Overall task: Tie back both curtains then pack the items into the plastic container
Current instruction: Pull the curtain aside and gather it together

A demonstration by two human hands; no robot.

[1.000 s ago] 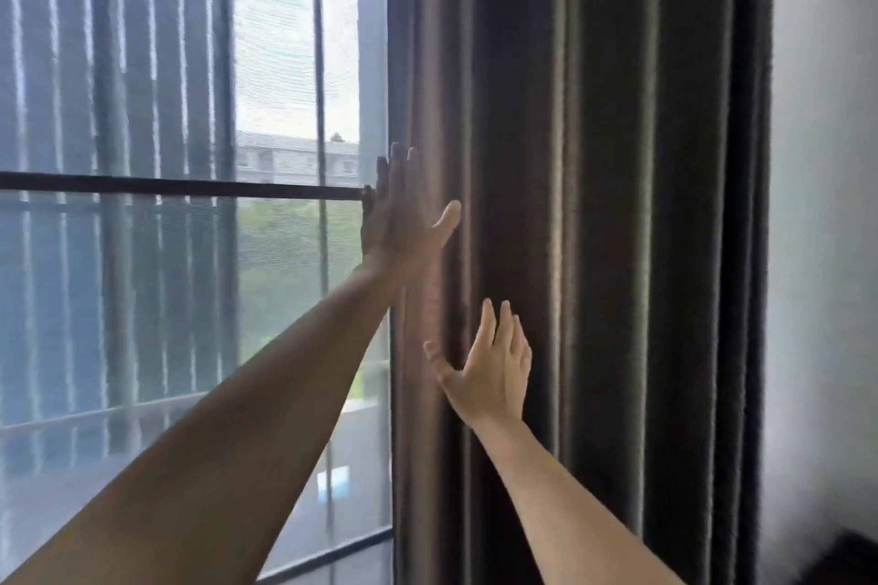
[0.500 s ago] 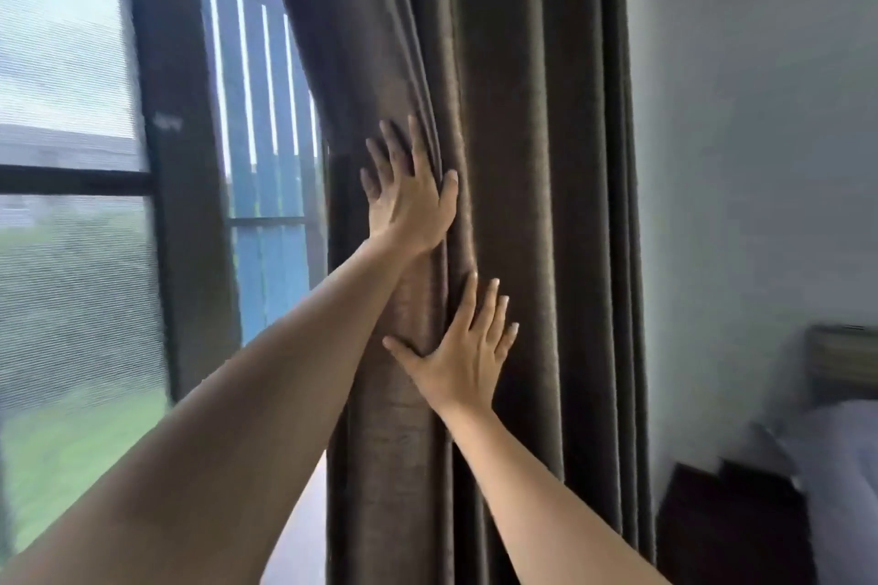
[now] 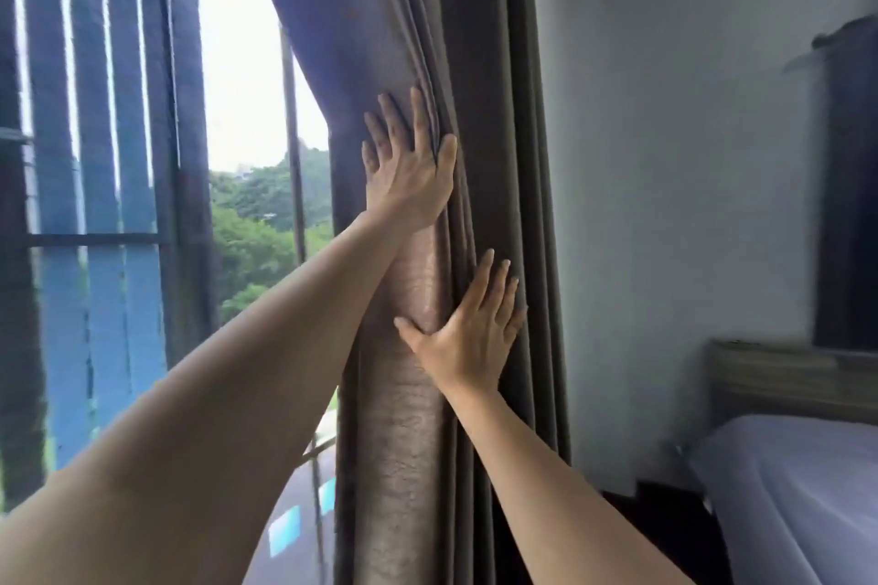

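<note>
A dark brown curtain (image 3: 494,86) hangs bunched in vertical folds at the right side of the window. My left hand (image 3: 408,171) lies flat on its left edge, fingers straight and pointing up, pressing the fabric toward the wall. Lower down, my right hand (image 3: 468,333) presses the folds with spread fingers, thumb out to the left. Neither hand grips the cloth. No tie-back and no plastic container are in view.
The window (image 3: 247,109) with dark frames and trees outside fills the left. A white wall (image 3: 665,157) stands right of the curtain. A bed with a pale sheet (image 3: 798,499) and a wooden headboard (image 3: 784,380) sit at lower right.
The curtain has been pushed right, bunching toward the wall and baring more window. Both hands moved right with it, still flat on the fabric; the view swung right to show the bed.
</note>
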